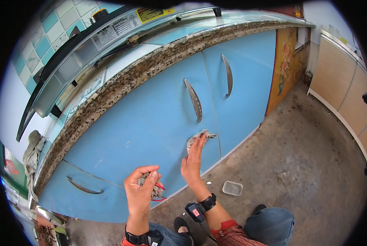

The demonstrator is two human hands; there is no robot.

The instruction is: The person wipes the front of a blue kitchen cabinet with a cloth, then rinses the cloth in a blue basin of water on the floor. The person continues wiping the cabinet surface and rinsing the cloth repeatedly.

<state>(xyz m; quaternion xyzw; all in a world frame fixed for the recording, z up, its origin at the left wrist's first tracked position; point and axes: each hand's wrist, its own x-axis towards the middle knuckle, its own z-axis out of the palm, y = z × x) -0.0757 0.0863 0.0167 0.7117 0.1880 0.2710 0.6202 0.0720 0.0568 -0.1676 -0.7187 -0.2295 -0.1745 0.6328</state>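
My right hand (194, 161) presses a grey rag (196, 139) against the blue cabinet door (150, 110), its fingers held together and pointing up. The rag lies below the door's curved metal handle (193, 100), beside the seam between two doors. Lower and to the left, my left hand (140, 186) is closed around a crumpled greyish bundle (156, 192) with thin red pieces sticking out. My fingers hide part of that bundle, so I cannot tell its kind. Black straps with small devices circle both wrists.
Above the doors runs a speckled stone countertop edge (97, 90), with a gas stove (81, 53) on it. Another grey cloth (32, 158) hangs over its left end. A small clear plastic tub (232, 188) sits on the concrete floor (290, 164). At far right stands a beige cabinet (339, 78).
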